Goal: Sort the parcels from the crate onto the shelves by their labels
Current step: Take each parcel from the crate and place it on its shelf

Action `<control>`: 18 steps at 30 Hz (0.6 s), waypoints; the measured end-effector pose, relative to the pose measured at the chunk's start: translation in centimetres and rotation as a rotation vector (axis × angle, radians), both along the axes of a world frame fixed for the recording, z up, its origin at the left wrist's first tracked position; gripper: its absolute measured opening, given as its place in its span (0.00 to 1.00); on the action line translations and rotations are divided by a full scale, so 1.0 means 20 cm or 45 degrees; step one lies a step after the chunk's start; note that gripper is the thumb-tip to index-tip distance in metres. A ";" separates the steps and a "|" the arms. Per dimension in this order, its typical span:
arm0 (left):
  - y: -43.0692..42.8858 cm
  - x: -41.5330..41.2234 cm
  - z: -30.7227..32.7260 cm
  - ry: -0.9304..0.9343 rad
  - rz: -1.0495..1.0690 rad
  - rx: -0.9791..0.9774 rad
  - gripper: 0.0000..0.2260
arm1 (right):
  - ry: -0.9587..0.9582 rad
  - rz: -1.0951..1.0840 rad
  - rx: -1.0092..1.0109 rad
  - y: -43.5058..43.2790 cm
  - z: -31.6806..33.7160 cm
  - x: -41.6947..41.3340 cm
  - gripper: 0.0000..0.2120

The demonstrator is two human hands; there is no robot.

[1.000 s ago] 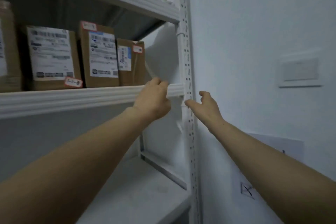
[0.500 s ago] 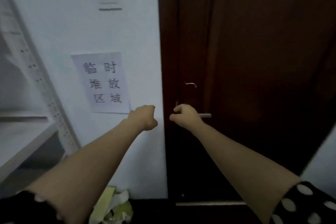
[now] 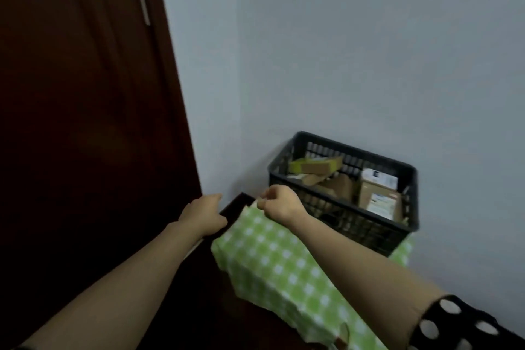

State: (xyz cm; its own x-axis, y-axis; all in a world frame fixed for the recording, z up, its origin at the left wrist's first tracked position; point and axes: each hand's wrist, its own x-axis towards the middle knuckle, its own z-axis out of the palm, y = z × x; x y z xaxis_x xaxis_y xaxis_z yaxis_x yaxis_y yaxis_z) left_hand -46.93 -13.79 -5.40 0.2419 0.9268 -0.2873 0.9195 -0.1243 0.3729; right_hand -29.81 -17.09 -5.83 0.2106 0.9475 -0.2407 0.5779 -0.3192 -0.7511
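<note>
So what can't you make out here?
1. Parcel labels: head view, too small and blurred to read.
2. Lower parcels: hidden by the crate wall and the parcels on top.
3. Shelves: outside the frame.
4. Right hand: curled fingers face away, so whether it pinches the cloth is unclear.
5. Left hand: fingers hidden behind its back.

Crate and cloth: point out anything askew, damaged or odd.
The green checked cloth sits askew, leaving the dark table corner bare, and its lower edge looks ragged or torn. In the black crate, the parcels lie tilted in a loose heap rather than stacked.
</note>
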 end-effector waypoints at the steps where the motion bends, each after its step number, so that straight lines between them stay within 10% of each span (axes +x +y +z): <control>1: 0.02 0.13 -0.02 -0.011 -0.058 -0.001 0.23 | 0.004 -0.046 -0.012 -0.01 -0.02 0.12 0.15; 18: 1.04 1.55 -0.43 -0.070 -0.530 0.043 0.22 | 0.179 -0.750 -0.084 0.56 -0.31 1.34 0.16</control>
